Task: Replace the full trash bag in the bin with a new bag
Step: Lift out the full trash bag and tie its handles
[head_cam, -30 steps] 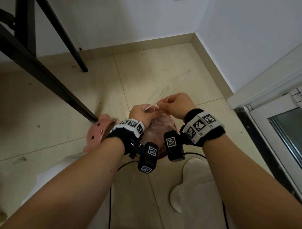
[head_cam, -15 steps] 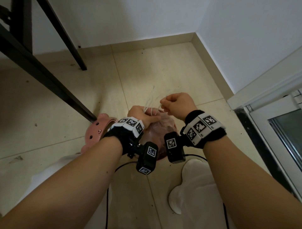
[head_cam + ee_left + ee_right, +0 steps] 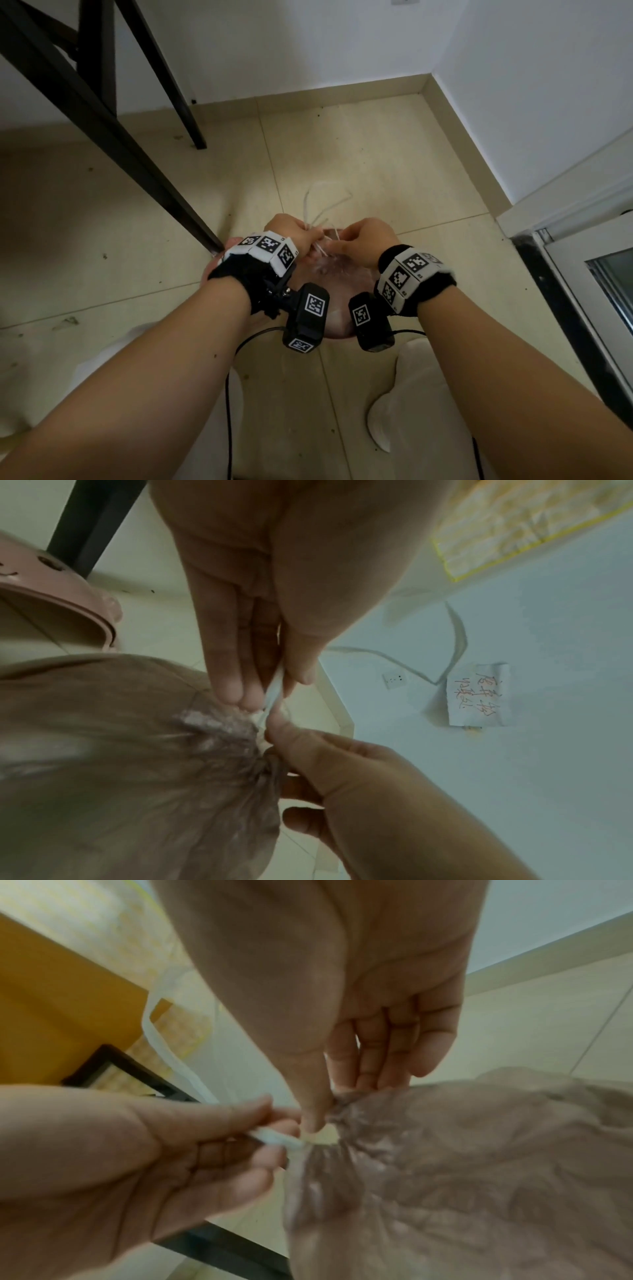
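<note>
A person bends over a pink bin (image 3: 219, 255) in the middle of the head view. The full trash bag (image 3: 330, 274) sits in the bin, and its top is bunched up tight. Both hands meet just above it. The left hand (image 3: 291, 233) pinches the white drawstring (image 3: 317, 205), with the fingers (image 3: 232, 674) and thumb squeezing the string right at the gathered neck. The right hand (image 3: 359, 241) pinches at the same spot, thumb and fingertip pressed on the string by the knot.

I think the bag is being tied shut. It looks almost closed, but the loops of string stick up loose. The bag is not lifted out yet, and I see no new bag anywhere.

A black table leg (image 3: 113, 133) runs down from the upper left and ends right beside the bin. A wall corner is at the upper right, and a door frame (image 3: 565, 274) is at the right edge. The floor (image 3: 359, 154) past the bin, toward the top of the frame, has room for lifting.
</note>
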